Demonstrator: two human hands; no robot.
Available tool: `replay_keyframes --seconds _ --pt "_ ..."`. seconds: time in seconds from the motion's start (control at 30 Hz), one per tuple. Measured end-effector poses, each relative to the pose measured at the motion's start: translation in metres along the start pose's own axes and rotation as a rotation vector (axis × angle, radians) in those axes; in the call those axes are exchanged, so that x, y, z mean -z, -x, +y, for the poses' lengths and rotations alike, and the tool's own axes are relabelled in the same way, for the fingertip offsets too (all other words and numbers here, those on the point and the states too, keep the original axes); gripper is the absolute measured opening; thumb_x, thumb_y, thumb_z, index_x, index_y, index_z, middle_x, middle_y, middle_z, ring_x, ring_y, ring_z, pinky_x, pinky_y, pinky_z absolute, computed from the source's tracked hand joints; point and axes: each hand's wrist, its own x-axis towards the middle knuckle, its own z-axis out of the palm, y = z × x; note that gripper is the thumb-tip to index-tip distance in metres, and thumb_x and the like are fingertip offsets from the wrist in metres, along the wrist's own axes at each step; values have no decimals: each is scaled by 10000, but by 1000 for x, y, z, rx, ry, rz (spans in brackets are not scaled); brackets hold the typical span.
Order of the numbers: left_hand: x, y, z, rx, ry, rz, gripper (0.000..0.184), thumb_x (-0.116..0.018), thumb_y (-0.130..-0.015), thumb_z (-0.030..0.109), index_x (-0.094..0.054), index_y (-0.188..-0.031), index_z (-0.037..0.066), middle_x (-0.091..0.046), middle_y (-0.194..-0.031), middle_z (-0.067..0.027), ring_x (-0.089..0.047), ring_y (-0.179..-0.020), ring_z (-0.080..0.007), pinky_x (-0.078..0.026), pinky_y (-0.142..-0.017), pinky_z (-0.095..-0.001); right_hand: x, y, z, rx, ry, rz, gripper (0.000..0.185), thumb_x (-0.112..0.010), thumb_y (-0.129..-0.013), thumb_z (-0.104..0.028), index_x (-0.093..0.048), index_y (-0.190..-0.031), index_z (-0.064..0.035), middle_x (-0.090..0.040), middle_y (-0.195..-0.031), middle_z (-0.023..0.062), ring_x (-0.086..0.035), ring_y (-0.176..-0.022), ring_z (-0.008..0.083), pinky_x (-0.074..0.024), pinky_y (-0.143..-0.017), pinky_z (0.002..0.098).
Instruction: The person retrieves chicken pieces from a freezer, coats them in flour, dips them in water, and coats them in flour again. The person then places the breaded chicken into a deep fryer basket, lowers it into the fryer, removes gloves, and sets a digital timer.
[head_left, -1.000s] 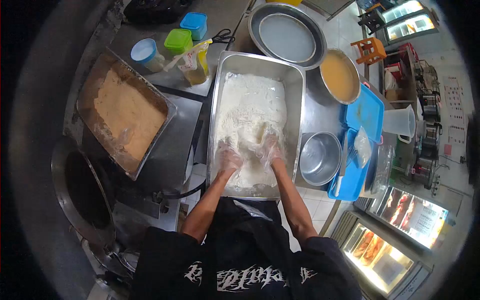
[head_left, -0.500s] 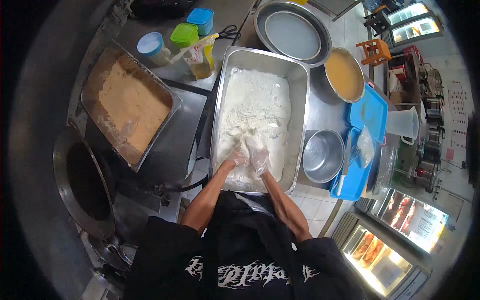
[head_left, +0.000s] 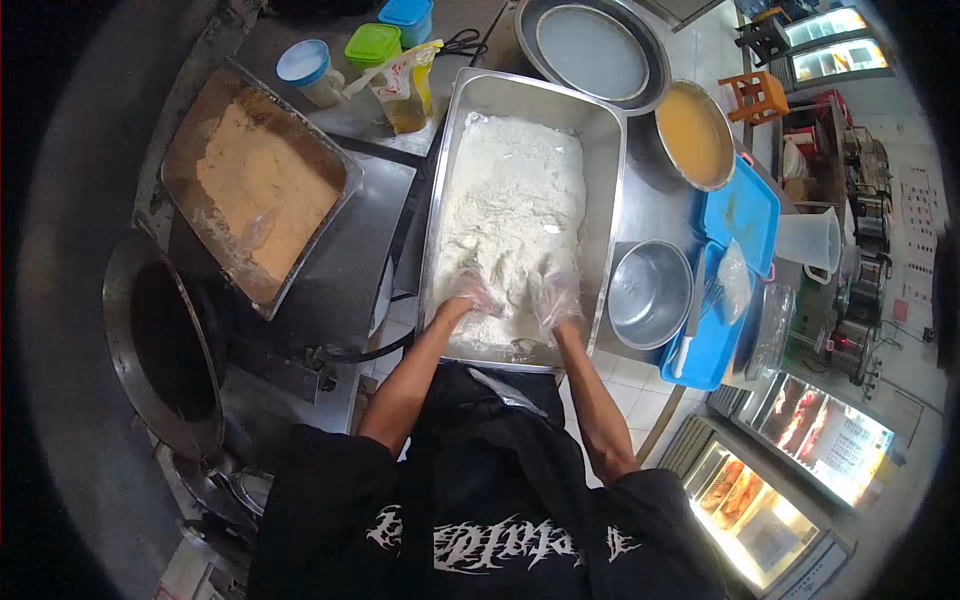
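A deep rectangular metal tray (head_left: 612, 150) holds a broad bed of white flour (head_left: 515, 165). Both hands wear clear plastic gloves and are in the flour at the tray's near end. My left hand (head_left: 474, 290) is on the left side, its fingers partly sunk in the flour and hard to make out. To its right, with a gap of loose flour between, my right hand (head_left: 557, 300) touches the flour too; its fingertips are also hidden. Whether either hand grips any flour does not show.
On the left are a tray of tan powder (head_left: 265, 190) and a large dark wok (head_left: 165, 340). Behind stand lidded tubs (head_left: 372, 45) and a yellow pouch (head_left: 405, 95). On the right: a basin (head_left: 590, 52), orange liquid (head_left: 692, 135), an empty metal bowl (head_left: 650, 295), and a knife (head_left: 683, 352) on a blue tray.
My hands were apart, came together in the flour half a second ago, and are now apart again. The view has shifted, so the tray sits slightly higher in the frame.
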Motion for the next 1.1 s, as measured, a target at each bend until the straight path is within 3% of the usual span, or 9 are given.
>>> replay_keyframes --seconds 0.17,0.23,0.33,0.5,0.6,0.73,0.9,1.0,1.1 --pt "-5 5 46 -78 -290 265 808 -651 -615 459 -452 -1267 26 -447 -1292 -197 -443 -1179 -323 -279 -1042 -370 -51 13 -25 152 9 79 408 -529 -848 -305 -518 -1201 -102 -620 -808 90 -575 -692 277 -458 -637 377" --pt "4 12 49 -369 -91 348 723 -663 -632 324 -454 -1263 40 -469 -1276 -178 -459 -1155 -323 -310 -1021 -360 -52 13 -34 241 -75 44 384 -458 -861 -153 -491 -1242 -115 -543 -1180 137 -533 -1060 268 -360 -981 355" --pt "-6 -7 47 -342 374 159 645 -655 -708 169 -415 -1296 58 -436 -1321 -112 -409 -1209 -285 -245 -1060 -385 -35 6 -42 70 -369 1 395 -471 -856 -132 -483 -1251 -129 -533 -1195 145 -529 -1068 262 -395 -940 357" --pt "36 41 56 -201 200 18 972 -767 -608 250 -217 -1393 87 -415 -1315 -181 -409 -1204 -306 -316 -1026 -392 -13 6 -18 -7 -157 -283 339 -467 -866 -191 -547 -1166 -56 -603 -1083 160 -578 -976 219 -429 -876 311" --pt "48 58 27 -45 369 0 1175 -824 -530 313 -91 -1407 42 -360 -1336 -232 -348 -1245 -330 -305 -1041 -388 7 12 -30 -335 -1028 -258 454 -545 -838 -267 -478 -1212 -19 -605 -1025 162 -577 -930 185 -452 -803 288" --pt "109 113 103 411 185 65 855 -651 -760 300 -155 -1392 7 -333 -1363 -221 -350 -1254 -290 -314 -1035 -358 30 2 -19 -67 -398 -262 592 -548 -834 -301 -356 -1331 -42 -480 -1238 201 -456 -1154 269 -329 -992 317" --pt "3 30 61 182 161 264 754 -538 -814 327 -169 -1389 5 -309 -1380 -205 -329 -1263 -271 -290 -1040 -347 -29 22 -35 27 198 46 659 -537 -827 -363 -295 -1366 -74 -494 -1224 197 -459 -1145 311 -305 -1008 364" --pt "-31 7 58 36 275 291 701 -470 -847 343 -177 -1386 4 -295 -1390 -195 -316 -1268 -259 -275 -1043 -340 -68 34 -37 -19 472 -194 667 -516 -832 -396 -289 -1368 -69 -510 -1209 193 -479 -1129 279 -300 -1005 382" --pt "-28 3 56 -42 441 242 655 -402 -879 359 -185 -1384 3 -281 -1400 -185 -303 -1273 -247 -261 -1046 -334 -60 32 -36 -240 -259 -228 531 -516 -847 -346 -427 -1289 -65 -549 -1177 164 -523 -1071 241 -304 -1003 364"
